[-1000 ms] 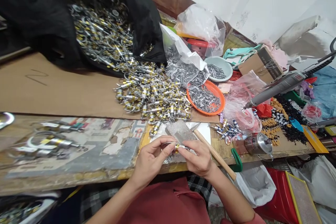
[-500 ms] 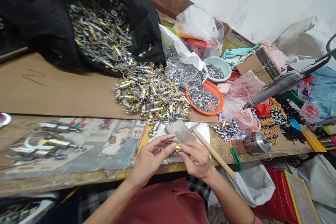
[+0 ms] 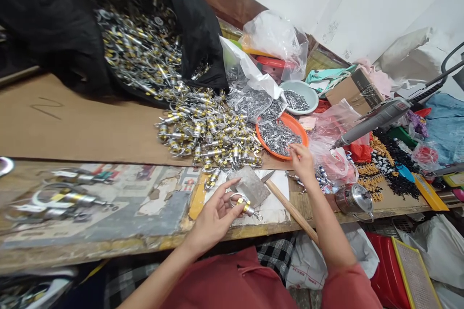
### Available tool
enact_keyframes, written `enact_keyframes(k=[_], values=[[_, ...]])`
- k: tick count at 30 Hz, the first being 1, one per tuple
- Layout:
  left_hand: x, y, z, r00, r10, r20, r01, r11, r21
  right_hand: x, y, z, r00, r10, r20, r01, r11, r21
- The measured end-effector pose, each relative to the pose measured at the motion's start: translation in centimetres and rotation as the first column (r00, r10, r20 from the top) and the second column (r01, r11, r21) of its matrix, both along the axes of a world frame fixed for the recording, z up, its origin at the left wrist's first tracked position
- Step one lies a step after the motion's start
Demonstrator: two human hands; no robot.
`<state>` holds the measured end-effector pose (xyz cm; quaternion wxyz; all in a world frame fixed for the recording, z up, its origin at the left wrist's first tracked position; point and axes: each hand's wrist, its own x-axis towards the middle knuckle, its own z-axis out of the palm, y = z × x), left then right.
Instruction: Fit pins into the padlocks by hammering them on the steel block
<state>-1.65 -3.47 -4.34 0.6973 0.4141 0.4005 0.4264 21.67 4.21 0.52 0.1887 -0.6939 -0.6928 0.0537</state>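
My left hand [image 3: 213,216] is closed round a silver-and-yellow metal keychain [image 3: 249,209], with a curved hook at one end and a small ring at the other. It holds the piece just in front of a grey metal block [image 3: 250,186]. My right hand [image 3: 303,165] reaches to the near rim of an orange plate [image 3: 303,131] heaped with small silver metal parts [image 3: 276,136]. Its thumb and fingers are pinched together there; whatever lies between them is too small to make out. A wooden-handled hammer [image 3: 292,210] lies between the block and my right forearm.
Many similar keychains [image 3: 213,130] spill from a black bag [image 3: 206,53] onto cardboard [image 3: 90,120]. Behind the plate stands a pale bowl [image 3: 314,96] of metal parts. At the right an electric screwdriver [image 3: 369,123] hangs above the bench, near a lidded metal-topped jar [image 3: 357,200].
My right hand has let go of the keychain and moved up and right to the orange plate. My left hand keeps the keychain, whose ring end now shows.
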Motion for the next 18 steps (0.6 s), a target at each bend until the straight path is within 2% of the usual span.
enact_keyframes(k=[3, 6, 10, 15, 18], values=[[0.1, 0.1, 0.1, 1.0, -0.023, -0.004, 0.023, 1.0, 0.014, 2.5, 4.2, -1.2, 0.99, -0.067, 0.125, 0.081, 0.991, -0.106], [0.1, 0.0, 0.2, 0.999, -0.027, -0.022, 0.028, 0.999, 0.027, 2.9, 6.3, -2.8, 0.968, -0.074, 0.241, 0.129, 0.966, -0.222], [-0.1, 0.0, 0.3, 0.998, -0.041, -0.051, 0.041, 0.999, 0.013, 2.0, 6.7, -3.6, 0.934, -0.067, 0.351, 0.165, 0.952, -0.258], [-0.3, 0.0, 0.4, 0.994, -0.093, -0.059, 0.093, 0.996, -0.011, 2.0, 6.1, -3.1, 0.922, -0.028, 0.385, 0.146, 0.949, -0.28], [-0.2, 0.1, 0.5, 0.995, -0.083, -0.053, 0.083, 0.996, -0.016, 2.3, 6.1, -2.9, 0.923, -0.021, 0.384, 0.148, 0.941, -0.303]])
